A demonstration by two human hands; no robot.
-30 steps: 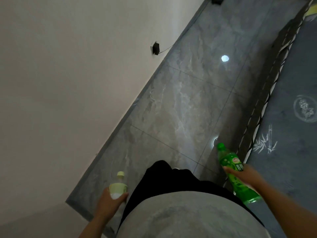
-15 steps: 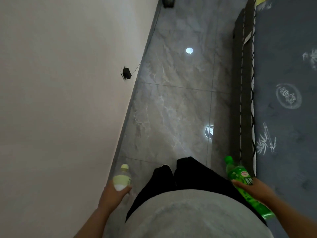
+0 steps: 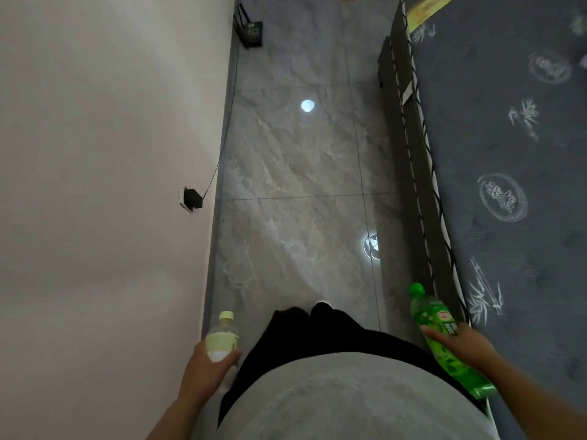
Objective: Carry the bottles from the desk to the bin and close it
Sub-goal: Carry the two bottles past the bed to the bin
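- I count two bottles, one in each hand.
- My left hand (image 3: 206, 365) is wrapped around the pale bottle (image 3: 222, 336), which has a light yellow-green label and cap; it stands nearly upright, low beside my left hip.
- My right hand (image 3: 462, 344) is closed around the middle of the green bottle (image 3: 444, 338), which is tilted, cap forward, just beside the bed edge.
- The floor (image 3: 295, 173) is grey marbled tile with two bright light reflections.
- A white wall (image 3: 95, 154) runs on my left, carrying one black plug (image 3: 192, 196) with a cord.
- A bed (image 3: 508, 138) with a dark patterned cover lies on my right.
- One black box (image 3: 252, 33) sits far ahead by the wall.
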